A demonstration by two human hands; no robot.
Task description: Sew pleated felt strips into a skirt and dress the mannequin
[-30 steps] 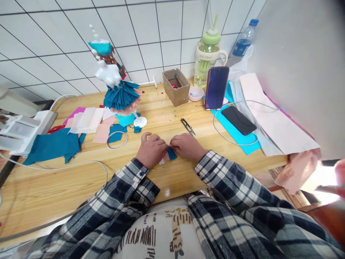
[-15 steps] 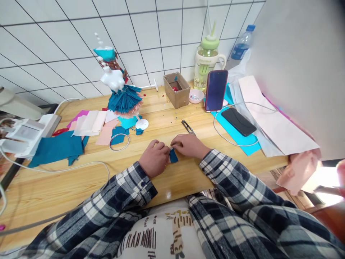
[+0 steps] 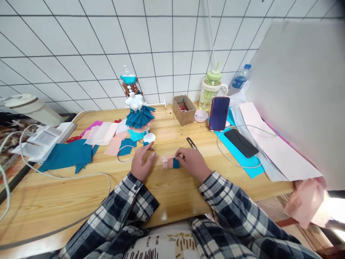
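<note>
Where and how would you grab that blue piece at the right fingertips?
Probably pinch the blue piece by its near edge, from the near side: that edge is exposed, while the right hand flanks its right and a pink piece its left.

Bare wood is lying open along the front edge of the desk [image 3: 172, 198], between the plaid sleeves [image 3: 110, 212], and reaching up to the strip of coloured pieces [image 3: 169, 163]. The right hand [image 3: 193, 162] is blocking the strip's right end; a gap is separating its left end from the left hand [image 3: 142, 162]. Toward the back edge, a lane is running between the dress form [image 3: 139, 118] and cardboard box [image 3: 185, 114] (small specks are dotting it). A cable [image 3: 81, 175] is crossing the left side.
</note>
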